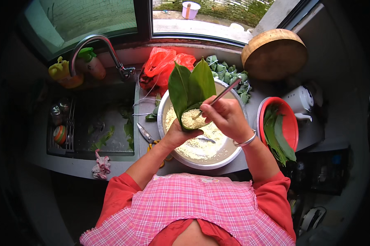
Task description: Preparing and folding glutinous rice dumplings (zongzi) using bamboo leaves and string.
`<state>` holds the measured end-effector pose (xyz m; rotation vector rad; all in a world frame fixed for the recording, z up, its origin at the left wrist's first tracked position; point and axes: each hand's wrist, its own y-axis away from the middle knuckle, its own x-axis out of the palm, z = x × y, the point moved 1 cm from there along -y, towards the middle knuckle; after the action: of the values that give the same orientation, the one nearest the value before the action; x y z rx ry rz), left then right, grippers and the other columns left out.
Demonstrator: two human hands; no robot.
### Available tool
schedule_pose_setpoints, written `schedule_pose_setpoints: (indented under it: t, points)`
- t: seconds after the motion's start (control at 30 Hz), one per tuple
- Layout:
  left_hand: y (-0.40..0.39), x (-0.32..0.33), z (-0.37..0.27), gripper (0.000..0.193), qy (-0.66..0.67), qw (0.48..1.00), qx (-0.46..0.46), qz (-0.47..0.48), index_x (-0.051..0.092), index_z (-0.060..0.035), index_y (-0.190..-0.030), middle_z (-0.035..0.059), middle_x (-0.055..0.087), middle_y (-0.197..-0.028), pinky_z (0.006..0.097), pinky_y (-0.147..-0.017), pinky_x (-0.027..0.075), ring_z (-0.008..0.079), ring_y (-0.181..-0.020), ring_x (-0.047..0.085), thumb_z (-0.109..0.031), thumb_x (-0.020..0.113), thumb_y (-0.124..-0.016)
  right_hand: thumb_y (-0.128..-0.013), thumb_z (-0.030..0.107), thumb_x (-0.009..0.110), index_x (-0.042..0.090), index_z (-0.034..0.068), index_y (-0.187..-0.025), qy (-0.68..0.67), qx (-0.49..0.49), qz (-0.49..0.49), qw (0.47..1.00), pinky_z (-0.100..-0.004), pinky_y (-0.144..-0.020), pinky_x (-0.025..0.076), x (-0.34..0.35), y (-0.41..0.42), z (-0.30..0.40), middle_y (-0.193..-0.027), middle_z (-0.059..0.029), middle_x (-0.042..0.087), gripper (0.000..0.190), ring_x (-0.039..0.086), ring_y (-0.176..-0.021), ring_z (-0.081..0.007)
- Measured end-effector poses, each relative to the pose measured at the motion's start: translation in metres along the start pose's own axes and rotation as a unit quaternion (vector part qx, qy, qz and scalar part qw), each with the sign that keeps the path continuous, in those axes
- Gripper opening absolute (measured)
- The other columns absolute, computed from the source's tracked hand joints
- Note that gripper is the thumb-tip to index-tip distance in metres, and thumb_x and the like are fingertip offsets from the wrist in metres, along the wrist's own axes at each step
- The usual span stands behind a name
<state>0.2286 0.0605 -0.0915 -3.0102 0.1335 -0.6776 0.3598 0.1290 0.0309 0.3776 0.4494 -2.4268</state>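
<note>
My left hand (179, 135) holds a cone of broad green leaves (185, 89) upright over a metal basin (214, 166). The cone is filled with pale rice grains (192, 119). In my right hand (223, 117) is a thin metal stick-like utensil (228, 89), perhaps a chopstick or a spoon handle, its lower end in the rice within the cone. Loose rice (200, 150) covers much of the basin's bottom, where a spoon (206, 140) seems to lie. Behind the basin several tied leaf-wrapped dumplings (223, 72) are piled.
Scissors (145, 133) and white string (145, 99) lie left of the basin, beside a sink (137, 123) with a curved faucet (94, 36). A red plastic bag (163, 66) stands behind. To the right are a red bowl (291, 123) of leaves (275, 132), a white kettle (297, 100) and a round wooden board (274, 55).
</note>
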Motion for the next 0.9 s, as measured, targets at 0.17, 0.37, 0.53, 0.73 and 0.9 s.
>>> schedule_pose_setpoints:
  t: [0.17,0.37,0.53,0.73,0.9]
  points:
    - [0.001,-0.002,0.005,0.057,0.004,1.000,0.001,-0.003,0.050,-0.0069,-0.118,0.0003,0.056,-0.109,0.0278,-0.087,0.043,0.0119,-0.101,0.052,0.003,0.072,-0.066,-0.086,0.011,0.057,0.059,-0.005,-0.082,-0.033,0.006,-0.051,0.998,-0.0230,-0.047,0.046,-0.013,-0.003,0.008,-0.061,-0.0067,0.062,0.016,0.060,-0.054,-0.0097]
    - [-0.009,-0.013,0.004,0.050,-0.036,0.999,0.021,-0.011,0.053,-0.0062,-0.114,0.0000,0.059,-0.104,0.0254,-0.083,0.045,0.0104,-0.096,0.054,0.001,0.073,-0.069,-0.087,0.010,0.056,0.058,-0.004,-0.087,-0.045,-0.016,-0.018,0.999,-0.0214,-0.053,0.047,-0.018,0.004,0.000,-0.068,-0.0060,0.062,0.014,0.060,-0.060,-0.0101]
    - [-0.006,-0.038,0.001,0.045,-0.019,0.995,0.024,-0.098,0.056,-0.0062,-0.110,-0.0003,0.060,-0.102,0.0245,-0.081,0.045,0.0094,-0.093,0.055,0.004,0.071,-0.069,-0.088,0.009,0.055,0.059,-0.003,-0.091,0.008,-0.023,-0.138,0.990,-0.0212,-0.057,0.048,-0.054,0.035,-0.009,-0.074,-0.0057,0.061,0.013,0.060,-0.068,-0.0093]
    - [-0.008,-0.036,-0.004,0.044,-0.016,0.993,0.026,-0.112,0.057,-0.0062,-0.109,-0.0003,0.060,-0.102,0.0242,-0.081,0.045,0.0092,-0.092,0.055,0.003,0.072,-0.069,-0.076,0.012,0.061,0.060,0.009,-0.089,0.403,-0.121,0.054,0.906,-0.0316,-0.059,0.048,-0.004,0.099,-0.120,-0.077,-0.0043,0.060,0.013,0.060,-0.068,-0.0212]
    - [-0.013,-0.024,-0.002,0.043,-0.004,0.995,0.032,-0.097,0.057,-0.0057,-0.108,-0.0002,0.060,-0.101,0.0246,-0.080,0.045,0.0096,-0.092,0.055,0.003,0.072,-0.068,-0.075,0.009,0.056,0.059,0.010,-0.090,0.433,-0.035,0.142,0.890,-0.0341,-0.065,0.047,0.012,0.114,-0.135,-0.076,-0.0036,0.058,0.015,0.059,-0.072,-0.0214]
